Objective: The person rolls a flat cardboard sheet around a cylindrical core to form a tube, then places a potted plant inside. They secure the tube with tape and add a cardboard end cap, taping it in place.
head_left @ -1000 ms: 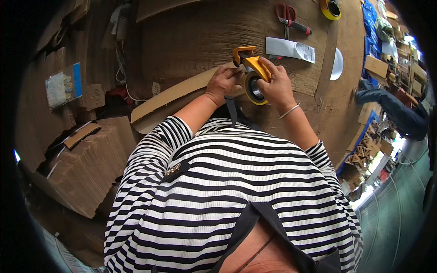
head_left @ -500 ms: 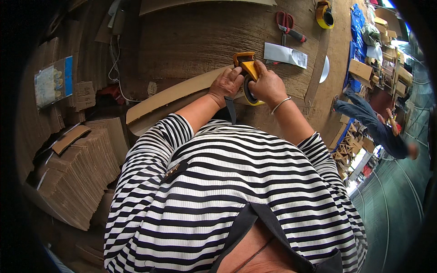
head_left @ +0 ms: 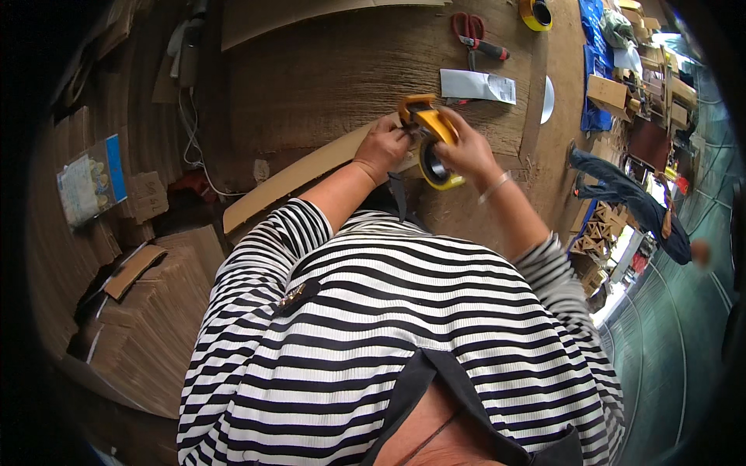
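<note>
Right grip [head_left: 466,151] on dispenser [head_left: 435,124], cardboard edge [head_left: 295,175], tabletop beyond [head_left: 326,93]

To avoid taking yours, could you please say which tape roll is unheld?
The tape roll right of the scissors; the right hand holds the other.

Wooden workbench [head_left: 326,85] and items on its surface.
Reference: white paper slip [head_left: 475,85]. Scissors [head_left: 471,34] at 12 o'clock, a black-and-red-handled tool [head_left: 493,50] across them; yellow tape roll [head_left: 530,17], 1 o'clock; white rounded piece [head_left: 547,101], 3 o'clock; cardboard sheet [head_left: 287,15], 10 o'clock.
</note>
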Demonstrator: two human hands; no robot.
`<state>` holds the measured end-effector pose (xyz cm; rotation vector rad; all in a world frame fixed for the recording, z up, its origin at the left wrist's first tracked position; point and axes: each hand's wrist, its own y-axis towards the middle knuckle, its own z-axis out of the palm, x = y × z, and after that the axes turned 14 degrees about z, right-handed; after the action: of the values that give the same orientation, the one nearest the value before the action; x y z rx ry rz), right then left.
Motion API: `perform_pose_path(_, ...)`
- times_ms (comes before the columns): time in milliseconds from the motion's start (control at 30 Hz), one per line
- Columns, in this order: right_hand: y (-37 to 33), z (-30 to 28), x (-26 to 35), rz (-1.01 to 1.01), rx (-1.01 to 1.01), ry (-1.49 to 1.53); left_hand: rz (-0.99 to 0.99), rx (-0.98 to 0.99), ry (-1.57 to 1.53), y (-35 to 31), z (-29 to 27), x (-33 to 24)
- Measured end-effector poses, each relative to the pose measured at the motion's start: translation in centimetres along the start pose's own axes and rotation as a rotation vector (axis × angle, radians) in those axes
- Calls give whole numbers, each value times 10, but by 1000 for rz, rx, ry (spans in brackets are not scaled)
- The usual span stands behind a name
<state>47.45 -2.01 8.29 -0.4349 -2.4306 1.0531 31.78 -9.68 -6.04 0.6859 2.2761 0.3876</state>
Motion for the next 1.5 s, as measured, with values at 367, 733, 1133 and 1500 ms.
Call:
perform_pose_path(367,7,6,-36,-72,-74,147,-5,122,-35,11,-20,-6)
perform_pose_path(733,-17,2,-28,-143,-166,-34,-10,102,13,5,-17,-8)
perform_pose_path(1133,-29,-11,-5,-168,-200,-200,-110,92,-1,-1,-4,-15)
perform_pose_path(1500,-17,-23,25,-223,-192,-161,-70,42,34,-5,-5,-15)
